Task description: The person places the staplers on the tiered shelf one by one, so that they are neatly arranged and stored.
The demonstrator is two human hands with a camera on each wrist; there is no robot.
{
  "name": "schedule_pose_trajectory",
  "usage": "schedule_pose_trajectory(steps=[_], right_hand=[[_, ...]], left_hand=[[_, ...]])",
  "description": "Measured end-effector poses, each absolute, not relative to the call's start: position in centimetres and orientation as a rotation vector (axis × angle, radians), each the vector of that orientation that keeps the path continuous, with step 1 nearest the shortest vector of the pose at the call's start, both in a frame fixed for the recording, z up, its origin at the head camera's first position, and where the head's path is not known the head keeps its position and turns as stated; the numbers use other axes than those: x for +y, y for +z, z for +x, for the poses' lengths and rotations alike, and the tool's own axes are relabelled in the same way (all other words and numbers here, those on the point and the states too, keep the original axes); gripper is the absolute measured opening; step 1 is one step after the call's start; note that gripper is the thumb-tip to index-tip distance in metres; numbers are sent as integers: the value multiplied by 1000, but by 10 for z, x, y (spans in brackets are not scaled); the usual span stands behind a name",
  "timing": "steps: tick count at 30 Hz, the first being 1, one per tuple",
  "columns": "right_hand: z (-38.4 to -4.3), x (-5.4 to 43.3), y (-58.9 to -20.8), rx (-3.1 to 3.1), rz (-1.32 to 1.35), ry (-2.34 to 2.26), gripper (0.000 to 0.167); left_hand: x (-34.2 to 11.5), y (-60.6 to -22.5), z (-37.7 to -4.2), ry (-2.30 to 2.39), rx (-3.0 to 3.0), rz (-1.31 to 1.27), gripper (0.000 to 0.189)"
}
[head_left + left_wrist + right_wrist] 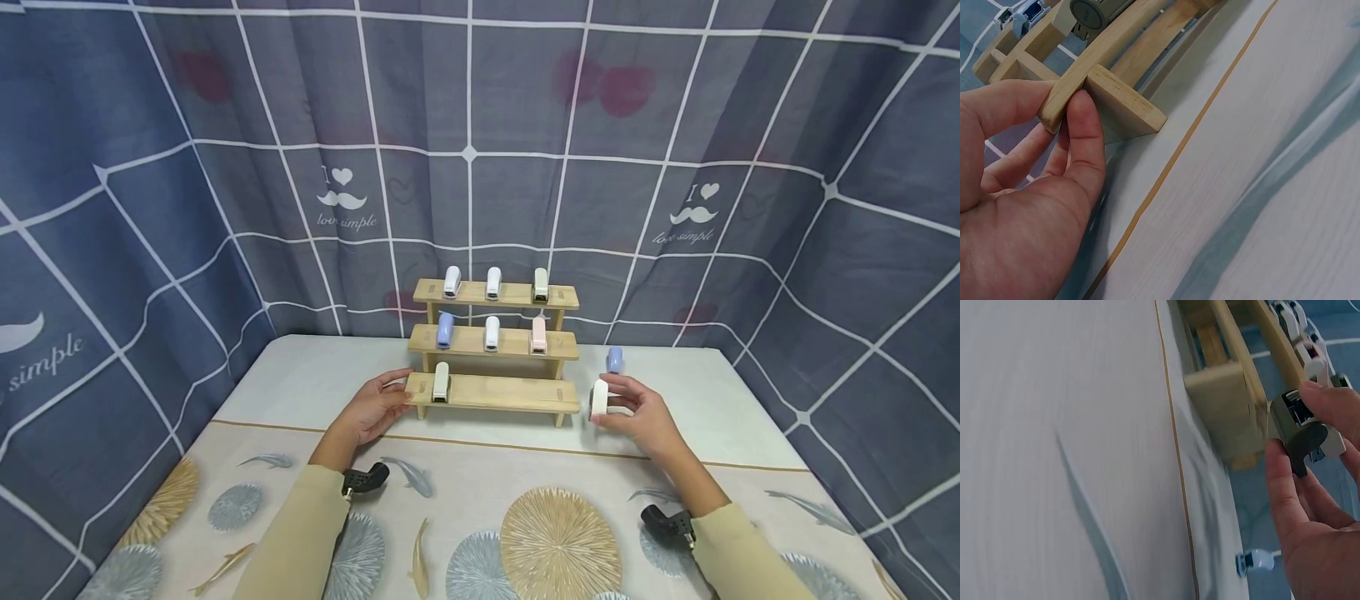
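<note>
A three-tier wooden stand [502, 392] stands on the table, with small staplers on its steps. My left hand [378, 407] pinches the left end of the bottom step; the left wrist view shows thumb and fingers around the board's end [1054, 109]. To the right of the stand, my right hand [637, 412] holds a white mini stapler [598, 398] between thumb and fingers. Its dark underside [1297, 428] faces the right wrist camera. One cream stapler [441, 383] sits at the left of the bottom step. A blue stapler [615, 360] lies on the table behind my right hand.
The middle step carries a blue stapler [445, 331], a white one [491, 333] and a pink one [538, 335]. Two white staplers and a cream stapler [541, 285] occupy the top step. A checked curtain [510, 200] encloses the table's back and sides.
</note>
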State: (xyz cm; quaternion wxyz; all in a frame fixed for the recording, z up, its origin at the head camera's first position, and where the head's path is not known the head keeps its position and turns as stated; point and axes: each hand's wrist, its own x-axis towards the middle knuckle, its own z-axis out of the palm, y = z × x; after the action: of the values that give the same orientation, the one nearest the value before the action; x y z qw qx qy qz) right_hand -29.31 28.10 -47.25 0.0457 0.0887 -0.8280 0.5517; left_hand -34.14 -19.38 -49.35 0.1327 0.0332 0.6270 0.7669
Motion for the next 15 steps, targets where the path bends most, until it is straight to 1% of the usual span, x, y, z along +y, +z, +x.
schedule_pose_trajectory(steps=[9,15], right_hand=[[-284,252,-465,-2496,358,1789,74],[-282,236,-459,-2475,407,1862,76]], left_hand=[[-194,-493,-341,2227,1813,99,67],[-193,-492,-341,2220,1826,85,67]])
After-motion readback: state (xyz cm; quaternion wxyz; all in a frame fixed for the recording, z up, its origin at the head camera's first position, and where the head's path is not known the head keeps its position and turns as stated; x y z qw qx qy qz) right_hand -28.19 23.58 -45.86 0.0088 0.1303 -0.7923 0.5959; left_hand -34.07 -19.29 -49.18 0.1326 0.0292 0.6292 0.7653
